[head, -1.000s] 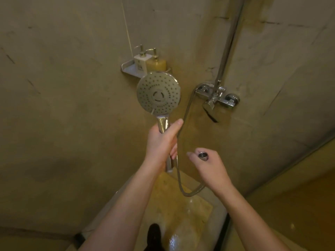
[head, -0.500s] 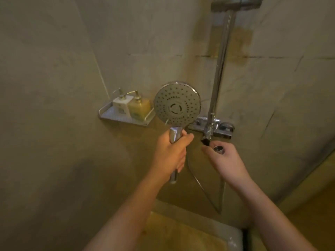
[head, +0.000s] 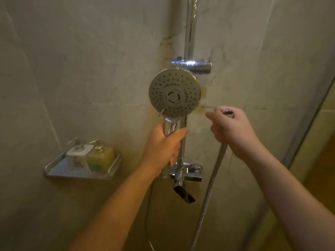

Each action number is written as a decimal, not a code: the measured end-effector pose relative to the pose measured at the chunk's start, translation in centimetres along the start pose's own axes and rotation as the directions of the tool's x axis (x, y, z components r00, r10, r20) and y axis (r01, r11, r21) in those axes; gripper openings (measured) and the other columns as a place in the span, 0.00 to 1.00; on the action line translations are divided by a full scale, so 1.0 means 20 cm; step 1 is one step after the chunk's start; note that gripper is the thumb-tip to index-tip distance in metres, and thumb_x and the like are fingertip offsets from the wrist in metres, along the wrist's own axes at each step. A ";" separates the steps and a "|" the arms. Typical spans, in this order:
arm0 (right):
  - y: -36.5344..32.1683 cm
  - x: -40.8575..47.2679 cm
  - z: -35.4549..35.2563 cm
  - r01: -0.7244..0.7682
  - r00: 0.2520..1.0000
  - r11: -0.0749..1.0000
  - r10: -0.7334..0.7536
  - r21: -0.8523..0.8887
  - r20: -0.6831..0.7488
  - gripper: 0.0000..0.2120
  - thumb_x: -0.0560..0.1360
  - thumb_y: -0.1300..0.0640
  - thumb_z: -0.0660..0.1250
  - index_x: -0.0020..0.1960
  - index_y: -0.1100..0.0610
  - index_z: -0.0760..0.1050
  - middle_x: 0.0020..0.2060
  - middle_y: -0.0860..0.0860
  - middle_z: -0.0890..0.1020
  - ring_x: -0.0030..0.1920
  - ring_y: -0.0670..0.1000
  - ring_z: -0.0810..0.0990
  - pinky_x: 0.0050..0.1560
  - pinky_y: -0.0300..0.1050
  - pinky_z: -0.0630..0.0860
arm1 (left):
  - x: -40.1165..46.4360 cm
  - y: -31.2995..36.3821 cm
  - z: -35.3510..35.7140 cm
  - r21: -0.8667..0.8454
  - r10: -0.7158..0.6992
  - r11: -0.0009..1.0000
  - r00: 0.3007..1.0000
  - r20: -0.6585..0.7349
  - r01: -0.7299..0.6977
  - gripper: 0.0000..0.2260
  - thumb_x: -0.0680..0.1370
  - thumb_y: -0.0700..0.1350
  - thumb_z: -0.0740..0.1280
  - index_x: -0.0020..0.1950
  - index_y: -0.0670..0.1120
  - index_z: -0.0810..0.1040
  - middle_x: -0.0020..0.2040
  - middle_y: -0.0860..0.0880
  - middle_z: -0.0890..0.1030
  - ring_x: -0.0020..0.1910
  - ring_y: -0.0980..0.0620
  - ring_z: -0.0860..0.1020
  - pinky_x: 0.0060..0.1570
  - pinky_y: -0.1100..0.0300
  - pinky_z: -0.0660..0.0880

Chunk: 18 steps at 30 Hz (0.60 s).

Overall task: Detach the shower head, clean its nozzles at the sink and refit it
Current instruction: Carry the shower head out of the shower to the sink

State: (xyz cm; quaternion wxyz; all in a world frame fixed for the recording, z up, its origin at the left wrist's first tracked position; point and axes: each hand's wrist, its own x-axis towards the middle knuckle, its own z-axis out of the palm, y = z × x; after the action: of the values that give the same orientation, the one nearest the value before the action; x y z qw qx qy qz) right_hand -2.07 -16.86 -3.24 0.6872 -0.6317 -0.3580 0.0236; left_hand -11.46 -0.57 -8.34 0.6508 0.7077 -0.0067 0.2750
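My left hand (head: 164,144) wrapped round the shower head (head: 175,93) handle, nozzle face toward me at twelve o'clock, my right hand (head: 230,129) at three o'clock gripping the hose (head: 210,185) end, shelf (head: 54,173) with two bottles (head: 90,156) at nine o'clock

Bathroom shower stall, stone-tiled walls (head: 101,57), chrome riser rail (head: 189,28), mixer tap (head: 188,173), corner shelf (head: 79,173) of pump bottles (head: 90,156)

The riser pipe (head: 189,29), its slider bracket (head: 194,64) and the mixer tap (head: 186,173) crowd the wall's middle. Left, above the corner shelf (head: 54,164) with two pump bottles (head: 90,156), bare tile lies open; the glass panel (head: 311,115) closes the right.
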 end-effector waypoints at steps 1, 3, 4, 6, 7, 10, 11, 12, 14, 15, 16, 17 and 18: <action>-0.05 0.05 -0.01 0.027 1.000 0.999 -0.027 0.022 -0.001 0.25 0.78 0.62 0.65 0.27 0.50 0.58 0.23 0.49 0.58 0.22 0.47 0.56 0.26 0.36 0.53 | 0.05 0.02 0.01 -0.005 0.018 1.000 1.000 0.012 -0.018 0.16 0.79 0.47 0.70 0.34 0.48 0.70 0.22 0.49 0.69 0.17 0.50 0.66 0.20 0.60 0.66; -0.14 0.15 -0.04 0.072 0.997 0.995 -0.073 0.062 0.007 0.25 0.79 0.63 0.64 0.28 0.51 0.57 0.23 0.49 0.57 0.22 0.46 0.55 0.26 0.34 0.53 | 0.15 0.07 0.03 -0.002 0.050 0.999 0.999 0.010 -0.050 0.17 0.80 0.46 0.70 0.32 0.48 0.71 0.22 0.48 0.68 0.17 0.49 0.65 0.20 0.59 0.65; -0.18 0.20 -0.05 0.091 0.996 0.993 -0.093 0.076 0.013 0.25 0.79 0.64 0.64 0.29 0.52 0.56 0.23 0.49 0.57 0.22 0.46 0.54 0.25 0.33 0.53 | 0.20 0.10 0.05 -0.004 0.066 0.998 0.998 0.007 -0.066 0.16 0.80 0.46 0.70 0.33 0.49 0.73 0.22 0.47 0.68 0.16 0.49 0.64 0.20 0.59 0.64; -0.25 0.29 -0.07 0.120 0.992 0.989 -0.123 0.090 0.024 0.24 0.78 0.63 0.65 0.30 0.53 0.56 0.24 0.50 0.57 0.22 0.46 0.54 0.25 0.33 0.52 | 0.29 0.15 0.08 -0.024 0.089 0.996 0.996 -0.009 -0.090 0.11 0.81 0.45 0.69 0.39 0.47 0.77 0.22 0.46 0.68 0.17 0.49 0.64 0.19 0.59 0.64; -0.27 0.34 -0.09 0.129 0.991 0.987 -0.132 0.094 0.025 0.24 0.78 0.63 0.65 0.30 0.53 0.57 0.23 0.50 0.58 0.21 0.46 0.55 0.25 0.33 0.52 | 0.34 0.18 0.10 -0.021 0.101 0.995 0.994 -0.027 -0.102 0.10 0.82 0.45 0.69 0.40 0.46 0.77 0.22 0.46 0.67 0.17 0.48 0.64 0.20 0.60 0.64; -0.34 0.48 -0.11 0.153 0.987 0.985 -0.156 0.076 0.039 0.24 0.78 0.63 0.65 0.27 0.51 0.59 0.22 0.48 0.60 0.20 0.47 0.56 0.24 0.33 0.53 | 0.47 0.26 0.14 0.024 0.128 0.992 0.988 -0.087 -0.126 0.17 0.82 0.46 0.69 0.34 0.44 0.72 0.23 0.43 0.67 0.17 0.47 0.64 0.21 0.60 0.64; -0.35 0.53 -0.12 0.162 0.985 0.985 -0.165 0.057 0.048 0.24 0.77 0.63 0.65 0.27 0.51 0.60 0.21 0.48 0.60 0.20 0.47 0.56 0.24 0.34 0.53 | 0.51 0.28 0.15 0.022 0.134 0.991 0.985 -0.109 -0.133 0.17 0.81 0.46 0.70 0.34 0.43 0.72 0.23 0.43 0.67 0.17 0.47 0.64 0.21 0.60 0.63; -0.36 0.57 -0.13 0.170 0.983 0.985 -0.172 0.037 0.058 0.24 0.77 0.62 0.66 0.27 0.50 0.60 0.21 0.48 0.61 0.20 0.47 0.57 0.24 0.34 0.54 | 0.55 0.30 0.16 0.015 0.139 0.990 0.982 -0.129 -0.139 0.17 0.81 0.46 0.70 0.35 0.42 0.71 0.24 0.43 0.67 0.18 0.48 0.64 0.21 0.61 0.63; -0.38 0.65 -0.14 0.183 0.981 0.983 -0.183 0.009 0.071 0.23 0.76 0.61 0.66 0.26 0.50 0.61 0.21 0.47 0.62 0.21 0.47 0.57 0.24 0.35 0.55 | 0.61 0.33 0.18 0.008 0.153 0.988 0.976 -0.152 -0.153 0.17 0.81 0.45 0.70 0.36 0.41 0.71 0.23 0.44 0.67 0.17 0.48 0.64 0.20 0.61 0.63; -0.39 0.69 -0.15 0.189 0.979 0.982 -0.188 -0.003 0.073 0.23 0.76 0.61 0.66 0.27 0.50 0.61 0.21 0.47 0.62 0.21 0.48 0.57 0.24 0.35 0.55 | 0.64 0.34 0.18 0.016 0.160 0.987 0.975 -0.155 -0.160 0.17 0.82 0.45 0.70 0.35 0.42 0.71 0.23 0.44 0.67 0.17 0.47 0.64 0.20 0.60 0.63; -0.39 0.72 -0.15 0.196 0.978 0.980 -0.195 -0.016 0.071 0.22 0.76 0.61 0.66 0.27 0.50 0.60 0.21 0.47 0.61 0.21 0.48 0.57 0.24 0.36 0.55 | 0.68 0.35 0.18 0.026 0.166 0.986 0.974 -0.157 -0.163 0.18 0.81 0.46 0.70 0.35 0.42 0.71 0.22 0.44 0.67 0.17 0.47 0.65 0.20 0.60 0.64; -0.40 0.76 -0.15 0.202 0.978 0.979 -0.200 -0.026 0.064 0.22 0.76 0.61 0.66 0.28 0.50 0.59 0.21 0.48 0.61 0.21 0.48 0.57 0.24 0.36 0.54 | 0.71 0.35 0.18 0.035 0.169 0.986 0.973 -0.158 -0.165 0.18 0.81 0.45 0.70 0.34 0.42 0.70 0.22 0.44 0.66 0.17 0.47 0.65 0.20 0.60 0.64; -0.40 0.79 -0.15 0.207 0.977 0.978 -0.205 -0.032 0.053 0.22 0.76 0.61 0.65 0.28 0.51 0.59 0.22 0.48 0.60 0.21 0.48 0.57 0.25 0.37 0.54 | 0.74 0.36 0.19 0.040 0.171 0.985 0.972 -0.160 -0.167 0.18 0.81 0.45 0.70 0.33 0.42 0.70 0.21 0.45 0.66 0.17 0.47 0.65 0.20 0.60 0.63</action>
State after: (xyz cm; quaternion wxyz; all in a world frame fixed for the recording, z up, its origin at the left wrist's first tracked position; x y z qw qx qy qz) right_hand 7.87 -13.37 11.36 0.6651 -0.6031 -0.4387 -0.0388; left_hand -0.08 0.07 4.09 0.6142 0.6881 -0.0102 0.3862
